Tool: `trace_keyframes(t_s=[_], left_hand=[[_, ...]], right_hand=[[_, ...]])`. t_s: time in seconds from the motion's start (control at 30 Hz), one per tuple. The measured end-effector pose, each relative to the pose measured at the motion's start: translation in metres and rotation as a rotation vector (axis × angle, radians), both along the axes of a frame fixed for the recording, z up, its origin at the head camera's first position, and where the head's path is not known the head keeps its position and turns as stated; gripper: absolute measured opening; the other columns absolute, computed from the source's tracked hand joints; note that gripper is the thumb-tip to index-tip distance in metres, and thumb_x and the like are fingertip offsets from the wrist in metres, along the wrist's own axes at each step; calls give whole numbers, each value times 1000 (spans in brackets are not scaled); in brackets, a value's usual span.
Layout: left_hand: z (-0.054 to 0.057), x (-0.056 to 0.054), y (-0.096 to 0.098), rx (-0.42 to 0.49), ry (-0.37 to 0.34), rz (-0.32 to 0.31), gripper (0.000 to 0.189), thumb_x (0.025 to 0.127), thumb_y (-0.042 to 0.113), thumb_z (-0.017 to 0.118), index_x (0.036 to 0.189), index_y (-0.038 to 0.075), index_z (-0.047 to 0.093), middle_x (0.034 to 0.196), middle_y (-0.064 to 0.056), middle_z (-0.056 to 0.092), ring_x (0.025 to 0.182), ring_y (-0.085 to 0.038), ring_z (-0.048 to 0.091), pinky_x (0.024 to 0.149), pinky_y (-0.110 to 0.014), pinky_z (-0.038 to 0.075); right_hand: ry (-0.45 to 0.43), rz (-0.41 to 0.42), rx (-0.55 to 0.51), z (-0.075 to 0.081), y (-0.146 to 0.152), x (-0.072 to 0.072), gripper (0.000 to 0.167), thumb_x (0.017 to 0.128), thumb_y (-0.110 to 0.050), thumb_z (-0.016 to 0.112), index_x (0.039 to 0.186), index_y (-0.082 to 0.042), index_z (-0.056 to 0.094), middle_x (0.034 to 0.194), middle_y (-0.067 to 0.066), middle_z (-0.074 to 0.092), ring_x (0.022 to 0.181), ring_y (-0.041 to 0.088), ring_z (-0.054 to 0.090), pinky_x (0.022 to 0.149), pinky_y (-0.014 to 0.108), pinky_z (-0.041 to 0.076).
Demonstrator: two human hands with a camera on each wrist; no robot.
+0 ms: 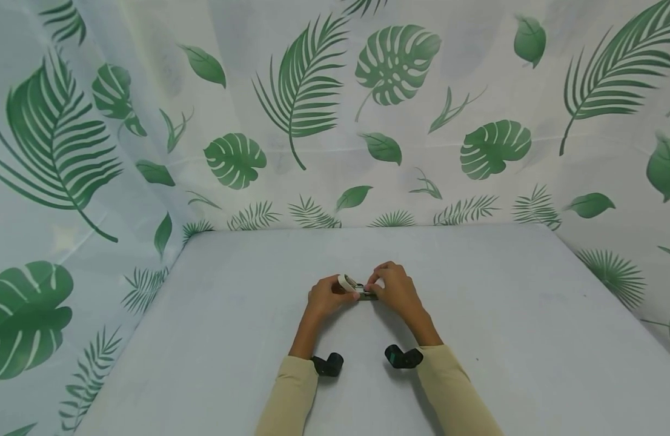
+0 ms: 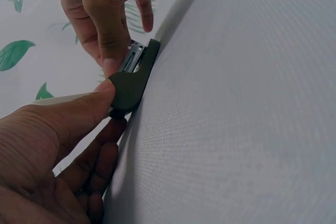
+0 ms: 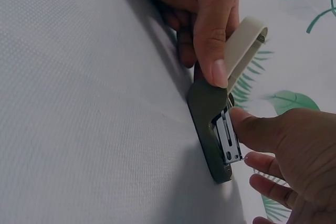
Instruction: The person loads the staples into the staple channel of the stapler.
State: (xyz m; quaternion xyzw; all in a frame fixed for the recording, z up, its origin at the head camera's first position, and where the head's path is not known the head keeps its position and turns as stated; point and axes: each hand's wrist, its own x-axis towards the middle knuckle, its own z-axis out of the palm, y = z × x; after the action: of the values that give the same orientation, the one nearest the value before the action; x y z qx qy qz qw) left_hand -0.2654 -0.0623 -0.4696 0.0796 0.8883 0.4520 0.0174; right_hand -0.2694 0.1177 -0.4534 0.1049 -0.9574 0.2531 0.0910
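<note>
Stapler: one, at the centre of the head frame, slightly below the middle; lying opened out on the white table.
Base: dark green, its underside along the tabletop.
Cover: cream, tilted up and away from the base, in the upper right of the right wrist frame.
Metal tray: silver, slotted, exposed above the base; whether any staples lie inside cannot be told.
Left hand: gripping the stapler about its hinge end, thumb pressed on the side, fingers bent below.
Right hand: fingers bent, tips at the tray; whether they pinch it, or something small, is hidden.
Step in hand: judged to be fingertip work at the opened tray, with the left hand bracing.
Next move: appears to call for a firm left grip, the cover held clear, and light, precise right fingertips along the narrow tray.
Risk: a sideways push could tip the base or let the cover drop onto the fingers.
Wrist cameras: two, black, lower centre of the head frame, one per arm.
</note>
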Motion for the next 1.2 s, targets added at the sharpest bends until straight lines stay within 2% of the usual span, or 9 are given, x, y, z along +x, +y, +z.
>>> trace_keyframes(t_s=[0.37,0.67,0.9,1.03,1.2], left_hand=[[0,1,0,4,2,3,26,82,34,79,100,15,73,93,-2,75,89,-20,67,93,-52,44],[1,1,1,-6,10,3,26,82,33,79,100,15,73,91,-3,75,86,-19,67,89,-49,46],[2,3,0,11,10,-5,27,83,31,79,102,14,73,93,-5,75,88,-20,68,89,-47,48],[4,5,-1,45,-4,-22,29,83,31,78,105,13,72,98,-6,74,91,-22,68,87,-44,50],[3,7,-6,132,-22,-62,32,85,27,77,111,10,70,107,-9,73,98,-24,68,87,-39,52]], right_hand=[[-8,5,-16,0,-1,0,8,84,-16,77,78,-11,75,116,20,66,113,39,59,89,55,51],[-33,23,-91,-3,8,-1,7,84,-11,75,79,-8,75,116,22,66,115,39,58,96,56,47],[-30,47,-119,-5,12,-2,5,84,-8,75,80,-6,76,113,21,67,112,39,60,95,55,46],[-14,52,-140,-6,13,-1,6,85,-7,74,80,-4,75,110,21,68,110,38,60,95,55,46],[27,58,-194,-12,17,3,11,88,-9,71,86,1,74,105,21,69,105,39,62,94,54,46]])
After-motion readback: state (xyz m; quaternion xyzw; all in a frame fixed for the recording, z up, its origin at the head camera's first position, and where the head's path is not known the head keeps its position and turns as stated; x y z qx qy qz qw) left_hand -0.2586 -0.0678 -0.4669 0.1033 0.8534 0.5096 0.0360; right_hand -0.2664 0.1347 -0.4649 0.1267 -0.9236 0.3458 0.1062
